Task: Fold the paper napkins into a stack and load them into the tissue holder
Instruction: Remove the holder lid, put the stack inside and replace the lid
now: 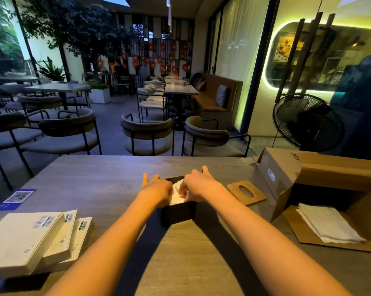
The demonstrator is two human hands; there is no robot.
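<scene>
A dark square tissue holder stands in the middle of the table with its top off. White folded napkins lie inside it. My left hand and my right hand are both over the holder's opening, fingers curled down onto the napkins from either side. Most of the napkin stack is hidden under my hands. The holder's wooden lid with an oval slot lies flat on the table just to the right. A second pile of white napkins rests on a cardboard flap at the right.
An open cardboard box occupies the table's right side. Three flat white packs are stacked at the near left, with a blue QR card behind them. Chairs and a black fan stand beyond the table's far edge.
</scene>
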